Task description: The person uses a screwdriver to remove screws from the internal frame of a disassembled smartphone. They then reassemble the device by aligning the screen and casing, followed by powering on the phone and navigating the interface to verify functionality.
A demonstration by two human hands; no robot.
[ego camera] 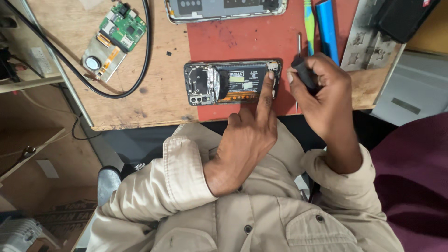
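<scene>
- Counter (140, 105) of worn wood lies beyond both hands, its near edge just under them, with a red mat (242, 39) over the stretch ahead of the fingers.
- Second phone (226, 9), in a pale frame, lies on the mat well beyond the hands, cut off by the top edge of the view.
- Opened phone (232, 82), back cover off and insides showing, lies flat on the mat right in front of the hands, its camera end away to the left of them.
- Left hand (249, 135) is mostly curled, only the forefinger stretched out; that fingertip presses on the right end of the opened phone and the hand grips nothing.
- Right hand (326, 95) sits just right of the phone, fingers wrapped tight around the dark handle of a screwdriver (302, 72); its thin shaft points down toward the counter's edge beside the phone.
- Green circuit board (114, 39), with a round part on a flex strip, rests far left of both hands, ringed by a black cable (147, 51).
- Blue tool (327, 28) and a green-handled one (308, 23) lie just beyond the right hand.
</scene>
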